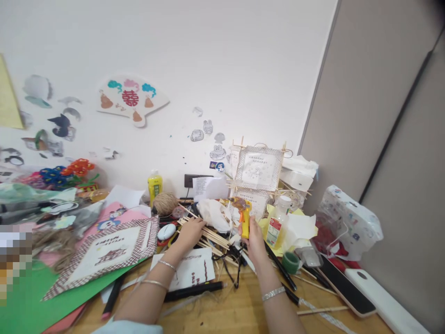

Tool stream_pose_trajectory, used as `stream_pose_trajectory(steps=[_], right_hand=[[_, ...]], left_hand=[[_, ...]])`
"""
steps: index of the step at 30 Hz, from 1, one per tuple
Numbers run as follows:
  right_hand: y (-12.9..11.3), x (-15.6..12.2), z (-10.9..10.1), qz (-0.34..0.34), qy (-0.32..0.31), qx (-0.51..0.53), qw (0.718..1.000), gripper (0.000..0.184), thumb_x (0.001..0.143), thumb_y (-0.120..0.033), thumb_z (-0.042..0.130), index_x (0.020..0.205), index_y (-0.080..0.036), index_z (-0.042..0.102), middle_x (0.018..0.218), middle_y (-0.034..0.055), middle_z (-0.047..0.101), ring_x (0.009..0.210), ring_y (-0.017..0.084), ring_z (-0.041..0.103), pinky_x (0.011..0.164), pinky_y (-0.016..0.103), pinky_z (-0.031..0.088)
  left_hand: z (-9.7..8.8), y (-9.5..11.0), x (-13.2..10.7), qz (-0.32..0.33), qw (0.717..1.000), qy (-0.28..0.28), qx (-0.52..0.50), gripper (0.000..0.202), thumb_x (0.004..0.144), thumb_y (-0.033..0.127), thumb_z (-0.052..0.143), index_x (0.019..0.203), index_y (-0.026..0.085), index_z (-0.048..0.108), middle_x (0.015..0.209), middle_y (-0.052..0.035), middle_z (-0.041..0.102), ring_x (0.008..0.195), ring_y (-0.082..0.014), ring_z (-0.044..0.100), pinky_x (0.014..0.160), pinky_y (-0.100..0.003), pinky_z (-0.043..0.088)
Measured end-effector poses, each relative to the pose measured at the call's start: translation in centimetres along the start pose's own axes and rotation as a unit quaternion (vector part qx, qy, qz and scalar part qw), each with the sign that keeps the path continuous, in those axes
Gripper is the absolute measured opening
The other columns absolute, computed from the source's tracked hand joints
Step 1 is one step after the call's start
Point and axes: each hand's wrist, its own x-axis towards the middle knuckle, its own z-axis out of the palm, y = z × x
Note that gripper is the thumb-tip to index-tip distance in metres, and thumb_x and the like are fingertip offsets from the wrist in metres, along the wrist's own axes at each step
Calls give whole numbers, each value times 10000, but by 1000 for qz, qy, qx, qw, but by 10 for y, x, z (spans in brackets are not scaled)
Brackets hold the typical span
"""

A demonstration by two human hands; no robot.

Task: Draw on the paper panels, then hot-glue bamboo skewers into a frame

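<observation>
My right hand (255, 239) is wrapped round the handle of a yellow hot glue gun (246, 220), whose nozzle points left and slightly up. Over a loose pile of thin wooden sticks (215, 236), my left hand (191, 232) has its fingers bent down and closed on some of them; the fingertips are partly hidden. A dark cord (229, 266) lies below the glue gun. Just left of my left hand sits a white oval object (167, 231). Under my left wrist is a white sheet with dark red drawing (189, 269).
A lantern-like stick frame with paper panels (259, 169) stands behind the glue gun. Close to my right hand are a clear bottle (276, 222) and green tape (291, 262). A twine ball (165, 204), yellow bottle (155, 185), patterned panel (111, 253) and phone (344, 285) crowd the table.
</observation>
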Motion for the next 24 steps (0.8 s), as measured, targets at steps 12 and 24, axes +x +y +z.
stream_pose_trajectory(steps=[12,24], right_hand=[[-24,-1,-17,48,-55,-609,790,410,903,-428,308,938,-144,602,967,149,663,921,238,600,700,285,390],[-16,-3,-8,137,-48,-671,727,476,939,-403,226,1057,-122,592,1083,187,647,997,247,613,762,317,417]], left_hand=[[-13,-8,-15,44,991,-123,-32,765,689,506,636,1355,202,411,1461,-157,323,1339,-393,243,1032,-576,246],[-15,-19,-10,94,993,-63,-23,484,688,8,485,1122,184,606,1193,-97,606,1066,-233,580,893,-324,446]])
